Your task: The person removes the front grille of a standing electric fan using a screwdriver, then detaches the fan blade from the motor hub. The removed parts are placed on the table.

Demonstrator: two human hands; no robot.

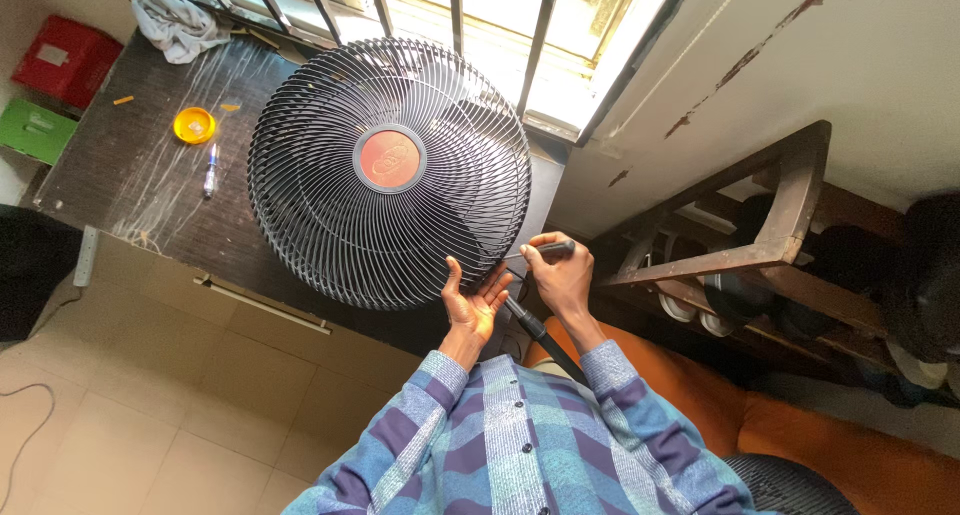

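Long-sleeved plaid shirt in blue, purple and pale teal, dark buttons, buttoned cuffs, bare hands

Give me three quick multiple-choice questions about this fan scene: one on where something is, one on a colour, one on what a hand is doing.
1. Where does the small yellow dish lie?
A. on the dark desk, left of the fan
B. on the tiled floor
C. on the wooden rack

2. What colour is the round cap at the middle of the fan grille?
A. green
B. reddish orange
C. white

3. What is the right hand doing?
A. lying flat on the desk
B. gripping a dark-handled tool
C. holding the pen

Answers:
1. A, as the dish sits on the dark desk near the pen, left of the grille.
2. B, as the cap shows reddish orange against the black wires.
3. B, as its fingers close round the tool at the grille's lower edge, while the left hand rests open against the grille.
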